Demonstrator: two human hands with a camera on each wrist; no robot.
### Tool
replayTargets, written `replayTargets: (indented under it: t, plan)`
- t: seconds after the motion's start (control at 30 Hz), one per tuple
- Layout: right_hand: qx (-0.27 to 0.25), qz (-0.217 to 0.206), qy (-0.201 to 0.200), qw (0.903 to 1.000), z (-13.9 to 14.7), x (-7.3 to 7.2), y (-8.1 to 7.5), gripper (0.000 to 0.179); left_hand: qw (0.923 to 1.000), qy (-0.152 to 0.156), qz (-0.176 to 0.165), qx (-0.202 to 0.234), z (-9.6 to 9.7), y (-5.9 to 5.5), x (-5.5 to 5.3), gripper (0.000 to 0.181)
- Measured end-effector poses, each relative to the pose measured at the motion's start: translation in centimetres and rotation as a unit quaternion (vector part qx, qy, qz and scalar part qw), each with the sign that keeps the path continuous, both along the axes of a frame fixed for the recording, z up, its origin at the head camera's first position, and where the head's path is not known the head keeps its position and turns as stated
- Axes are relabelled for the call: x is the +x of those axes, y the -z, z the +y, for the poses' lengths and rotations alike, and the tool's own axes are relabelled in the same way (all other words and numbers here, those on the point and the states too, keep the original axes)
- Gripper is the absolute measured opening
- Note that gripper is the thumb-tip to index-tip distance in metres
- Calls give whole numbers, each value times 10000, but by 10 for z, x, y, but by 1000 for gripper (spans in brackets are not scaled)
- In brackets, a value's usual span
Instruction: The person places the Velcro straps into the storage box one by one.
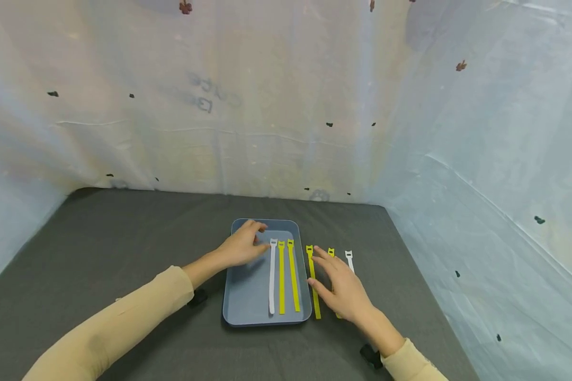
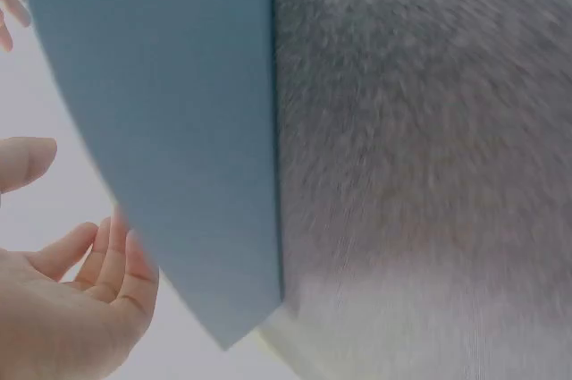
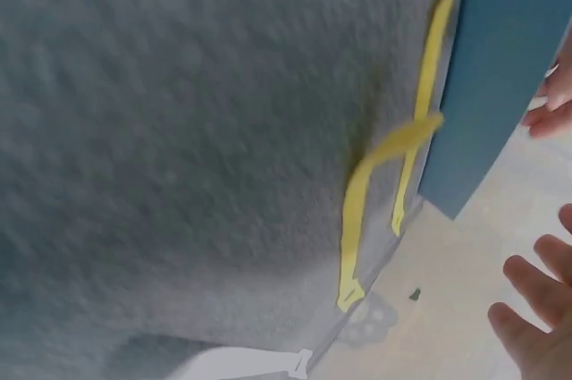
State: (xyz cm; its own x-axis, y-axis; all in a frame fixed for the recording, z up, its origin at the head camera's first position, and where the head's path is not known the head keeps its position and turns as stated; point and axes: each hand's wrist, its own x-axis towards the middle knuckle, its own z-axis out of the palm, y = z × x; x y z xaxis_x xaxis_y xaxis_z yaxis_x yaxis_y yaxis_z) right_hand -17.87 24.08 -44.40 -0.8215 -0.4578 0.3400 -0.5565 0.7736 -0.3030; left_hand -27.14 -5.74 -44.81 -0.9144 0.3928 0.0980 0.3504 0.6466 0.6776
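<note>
A blue-grey tray (image 1: 245, 307) holds one white cable strap (image 1: 273, 280) and two yellow cable straps (image 1: 282, 286), laid side by side with slotted heads at the far end. Over the tray's far left part, my left hand (image 1: 242, 246) has its fingers loosely bent around nothing, thumb close to the white strap's head. My right hand (image 1: 344, 291) hovers right of the tray, fingers spread and holding nothing. Beneath and around it lie a yellow strap (image 1: 310, 259) along the tray's side, another yellow strap (image 3: 353, 219) with its tail curling upward, and a white strap (image 3: 241, 363), partly hidden by the hand in the head view.
Dark grey cloth (image 1: 138, 238) covers the table under everything. Pale plastic sheeting (image 1: 267, 95) with small dark spots hangs behind the table and along its right side. The tray's outer wall (image 2: 179, 130) rises beside the cloth in the left wrist view.
</note>
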Motion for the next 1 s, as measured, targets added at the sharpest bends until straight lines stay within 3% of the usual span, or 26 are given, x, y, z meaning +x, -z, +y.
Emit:
replayTargets:
  t: [0.2,0.3,0.43,0.73,1.0]
  plan:
    - [-752,318,20,9967,6,-17,-4,51,9937,-39,1003,-494,-16,-13,15,58]
    - [-947,292,32,9951,8,-27,-7,53,9869,-40,1470,-666,-25,-16,26,60]
    - [-1128,52,57,9936,9,-40,-8,55,9783,7,1835,-963,-37,-14,43,69]
    - [-1701,-1383,512,9743,8,-62,-3,55,9730,131,1741,-1508,-55,2,86,87]
    - [-1390,-1778,685,9718,12,-81,5,55,9701,256,1508,-1887,-62,8,118,100]
